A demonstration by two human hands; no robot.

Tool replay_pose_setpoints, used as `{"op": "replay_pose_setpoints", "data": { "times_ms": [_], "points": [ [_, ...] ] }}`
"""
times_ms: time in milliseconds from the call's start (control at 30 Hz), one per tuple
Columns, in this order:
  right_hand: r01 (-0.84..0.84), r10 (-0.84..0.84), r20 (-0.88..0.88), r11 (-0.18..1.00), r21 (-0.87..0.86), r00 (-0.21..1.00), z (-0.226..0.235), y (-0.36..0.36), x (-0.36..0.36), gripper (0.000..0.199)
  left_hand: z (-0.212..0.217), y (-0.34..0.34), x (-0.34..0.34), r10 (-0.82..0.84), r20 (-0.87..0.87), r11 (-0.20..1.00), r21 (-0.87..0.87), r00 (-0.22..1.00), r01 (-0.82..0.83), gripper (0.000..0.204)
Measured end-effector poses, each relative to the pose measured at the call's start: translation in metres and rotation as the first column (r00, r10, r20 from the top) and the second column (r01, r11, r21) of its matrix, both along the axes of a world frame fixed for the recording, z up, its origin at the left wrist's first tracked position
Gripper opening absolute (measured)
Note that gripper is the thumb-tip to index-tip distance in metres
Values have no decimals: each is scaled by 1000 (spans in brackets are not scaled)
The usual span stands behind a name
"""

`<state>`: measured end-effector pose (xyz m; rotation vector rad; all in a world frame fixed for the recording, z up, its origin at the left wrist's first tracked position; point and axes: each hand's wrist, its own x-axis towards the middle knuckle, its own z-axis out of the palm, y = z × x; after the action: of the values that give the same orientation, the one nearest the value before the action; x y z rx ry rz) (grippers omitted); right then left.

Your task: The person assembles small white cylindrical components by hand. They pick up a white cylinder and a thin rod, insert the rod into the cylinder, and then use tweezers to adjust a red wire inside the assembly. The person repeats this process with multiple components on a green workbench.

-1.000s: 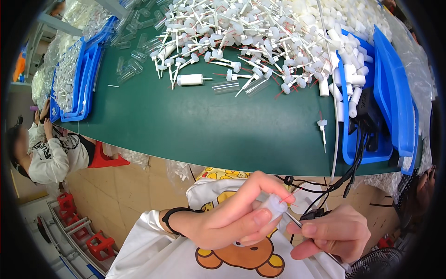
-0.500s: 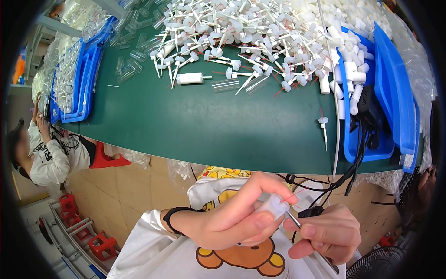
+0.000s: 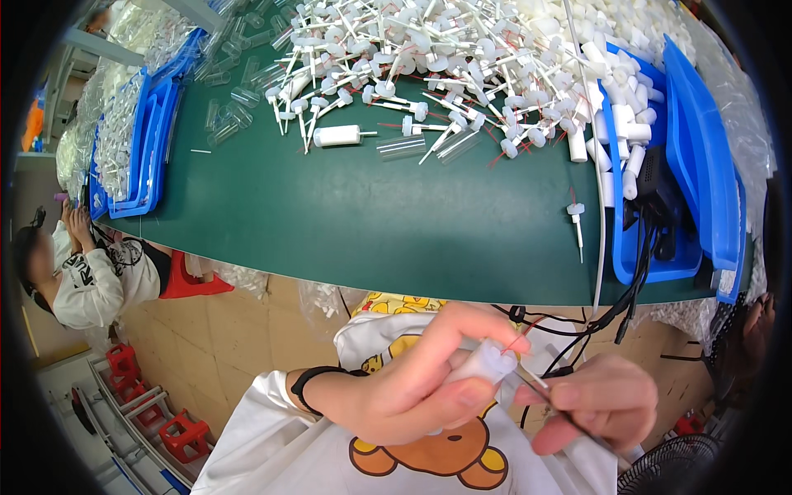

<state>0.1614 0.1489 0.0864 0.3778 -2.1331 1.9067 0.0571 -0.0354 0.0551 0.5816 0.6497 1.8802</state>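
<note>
While both hands are kept low, close to the body and below the near edge of the tabletop (image 3: 346, 223), a small white plastic cap (image 3: 487, 363) is pinched in the left hand (image 3: 412, 388) between the thumb and the curled fingers, so that hand is closed around it pretty snugly. Just beside it, touching at the fingertips, the right hand (image 3: 590, 400) is closed on a thin rod (image 3: 540, 384), and the rod's tip is pointed at the cap; whether it's actually inside the cap can't be made out. A thin red strand (image 3: 521, 337) is seen sticking up from the cap. Well above the hands, a big heap of white pump parts (image 3: 445, 58) is spread over the far side of the green tabletop, and one lone white dip-tube piece (image 3: 576, 221) is left lying up and to the right of the hands. Further right of that, a blue tray (image 3: 701, 165) holding white tubes is set, with black cables (image 3: 635, 280) hanging down off the edge toward the right hand. Far off to the left, another person (image 3: 91, 272) is seated beside more blue trays (image 3: 140, 140).
</note>
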Motion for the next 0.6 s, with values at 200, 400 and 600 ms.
{"op": "replay_pose_setpoints", "data": {
  "times_ms": [200,400,600],
  "points": [
    [-121,113,-68,984,-130,991,-2,14,-1,26,0,4,3,144,-272,990,43,951,-137,40],
    [-153,150,-177,988,-4,973,7,16,-3,42,0,2,6,197,-220,980,60,955,-188,43],
    [-106,103,-60,993,-51,993,5,13,7,42,1,1,3,162,-253,987,59,954,-152,46]
  ]
}}
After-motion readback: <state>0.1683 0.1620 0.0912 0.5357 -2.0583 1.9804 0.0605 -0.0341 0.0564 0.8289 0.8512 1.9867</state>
